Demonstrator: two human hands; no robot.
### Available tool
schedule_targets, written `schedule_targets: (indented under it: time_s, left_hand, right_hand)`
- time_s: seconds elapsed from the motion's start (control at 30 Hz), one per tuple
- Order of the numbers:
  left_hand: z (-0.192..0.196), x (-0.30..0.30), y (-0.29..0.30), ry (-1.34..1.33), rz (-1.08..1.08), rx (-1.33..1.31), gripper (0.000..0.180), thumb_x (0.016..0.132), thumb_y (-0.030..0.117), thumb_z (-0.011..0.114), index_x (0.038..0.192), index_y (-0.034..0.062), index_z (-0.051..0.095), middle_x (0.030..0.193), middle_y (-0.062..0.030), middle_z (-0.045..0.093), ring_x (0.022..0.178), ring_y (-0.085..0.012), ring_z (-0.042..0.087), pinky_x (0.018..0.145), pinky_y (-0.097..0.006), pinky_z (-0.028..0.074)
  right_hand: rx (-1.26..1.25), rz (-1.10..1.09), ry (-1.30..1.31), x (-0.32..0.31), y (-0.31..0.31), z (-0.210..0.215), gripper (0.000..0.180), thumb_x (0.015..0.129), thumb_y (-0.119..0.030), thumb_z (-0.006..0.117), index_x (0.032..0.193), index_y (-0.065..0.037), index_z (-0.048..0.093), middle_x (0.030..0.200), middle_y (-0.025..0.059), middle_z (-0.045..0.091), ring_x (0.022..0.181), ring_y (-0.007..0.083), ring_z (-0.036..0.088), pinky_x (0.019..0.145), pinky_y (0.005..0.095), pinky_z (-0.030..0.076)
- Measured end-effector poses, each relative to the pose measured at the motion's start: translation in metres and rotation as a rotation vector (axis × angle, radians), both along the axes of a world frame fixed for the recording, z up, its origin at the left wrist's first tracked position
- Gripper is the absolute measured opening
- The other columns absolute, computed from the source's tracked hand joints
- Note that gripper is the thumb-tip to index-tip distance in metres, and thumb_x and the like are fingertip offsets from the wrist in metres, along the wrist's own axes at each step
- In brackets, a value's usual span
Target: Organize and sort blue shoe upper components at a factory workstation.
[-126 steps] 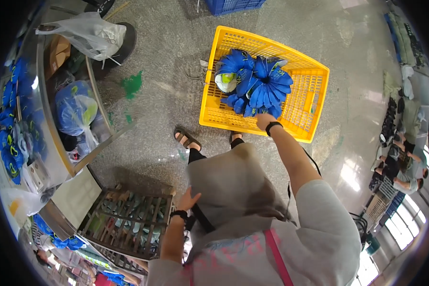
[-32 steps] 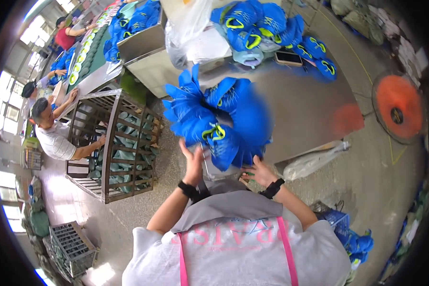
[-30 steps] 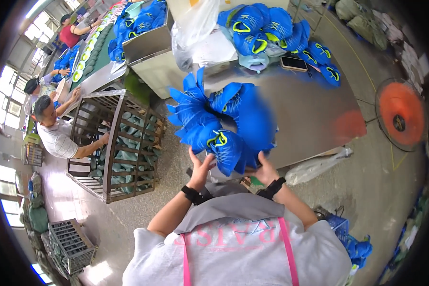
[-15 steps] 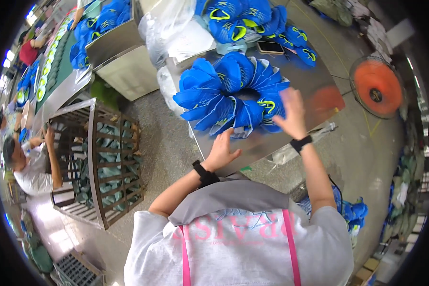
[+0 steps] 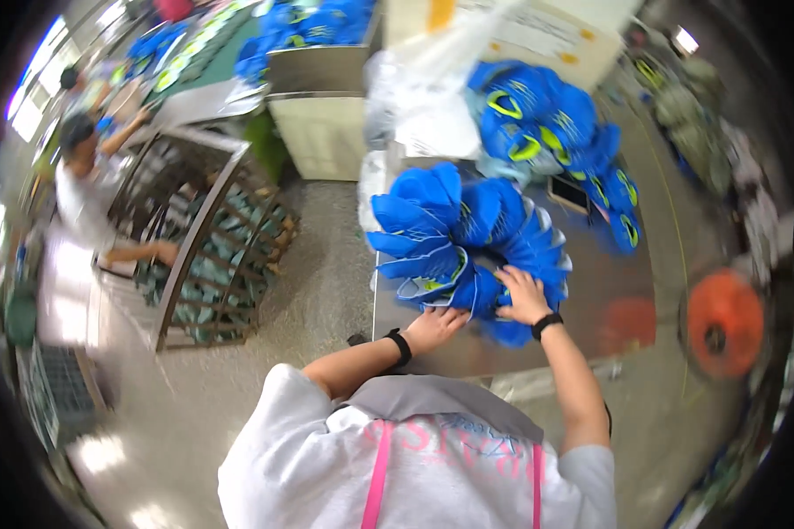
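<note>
On the table, left hand and right hand touch blue uppers.

Visible are one ring of uppers, two wristbands, one phone and one fan.

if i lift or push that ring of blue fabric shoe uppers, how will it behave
The ring of blue fabric shoe uppers may fan apart, as no binding shows around it. Its thin-edged pieces look light and probably flexible. Pushed, it might slide on the shiny, reflective metal table.
</note>
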State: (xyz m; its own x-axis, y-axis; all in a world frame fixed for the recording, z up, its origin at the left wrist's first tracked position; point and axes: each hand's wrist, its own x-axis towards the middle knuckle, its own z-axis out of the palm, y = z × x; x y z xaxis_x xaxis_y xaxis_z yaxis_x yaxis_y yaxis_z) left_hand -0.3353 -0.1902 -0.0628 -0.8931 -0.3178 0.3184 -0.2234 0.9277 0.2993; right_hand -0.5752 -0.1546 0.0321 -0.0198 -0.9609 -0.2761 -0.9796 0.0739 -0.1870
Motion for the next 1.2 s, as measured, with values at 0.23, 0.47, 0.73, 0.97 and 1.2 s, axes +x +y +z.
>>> schedule_targets:
  time_s: [0.23, 0.47, 0.73, 0.97, 1.2]
  left_hand:
    - [0.039, -0.012, -0.013, 0.102, 0.043, 0.264, 0.037, 0.075, 0.004, 0.055, 0.112, 0.0087, 0.053, 0.105, -0.0097, 0.052, 0.090, -0.0291, 0.058, 0.069, -0.036, 0.051]
    - [0.137, -0.008, -0.046, 0.139, 0.365, 0.407, 0.054, 0.071, -0.001, 0.058, 0.122, 0.0118, 0.049, 0.099, -0.0151, 0.054, 0.089, -0.0349, 0.055, 0.077, -0.041, 0.046]
    - [0.130, -0.039, -0.056, -0.604, 0.020, 0.161, 0.044, 0.074, 0.006, 0.049, 0.114, 0.0220, 0.060, 0.079, -0.0138, 0.064, 0.078, -0.0319, 0.062, 0.069, -0.040, 0.048]
    - [0.151, -0.070, -0.054, -0.709, -0.110, -0.086, 0.046, 0.069, 0.032, 0.068, 0.113, 0.0214, 0.060, 0.093, -0.0093, 0.055, 0.088, -0.0247, 0.054, 0.068, -0.036, 0.046]
    - [0.084, -0.184, -0.038, -0.219, -0.276, -0.281, 0.041, 0.075, 0.028, 0.059, 0.114, 0.0145, 0.055, 0.123, -0.0046, 0.051, 0.119, -0.0194, 0.043, 0.083, -0.034, 0.040]
  right_hand:
    - [0.188, 0.173, 0.058, -0.023, -0.024, 0.017, 0.078, 0.060, -0.025, 0.075, 0.130, -0.019, 0.042, 0.135, 0.0053, 0.036, 0.123, 0.0291, 0.036, 0.094, 0.0574, 0.030]
    - [0.314, 0.570, -0.164, -0.055, -0.051, 0.002, 0.077, 0.062, -0.030, 0.072, 0.129, -0.011, 0.042, 0.132, 0.0101, 0.041, 0.121, 0.0298, 0.039, 0.095, 0.0471, 0.034]
    - [0.333, 0.870, 0.097, -0.024, 0.033, 0.017, 0.055, 0.069, -0.019, 0.064, 0.122, -0.021, 0.051, 0.123, 0.0060, 0.048, 0.112, 0.0272, 0.045, 0.085, 0.0441, 0.039]
    - [-0.057, 0.730, -0.524, -0.048, 0.062, 0.049, 0.048, 0.067, -0.010, 0.063, 0.113, -0.005, 0.053, 0.120, 0.0162, 0.049, 0.111, 0.0334, 0.047, 0.090, 0.0450, 0.042]
    - [-0.385, 0.120, -0.403, -0.109, -0.067, 0.014, 0.051, 0.082, -0.007, 0.046, 0.131, -0.001, 0.034, 0.127, 0.0213, 0.045, 0.116, 0.0356, 0.045, 0.096, 0.0396, 0.037]
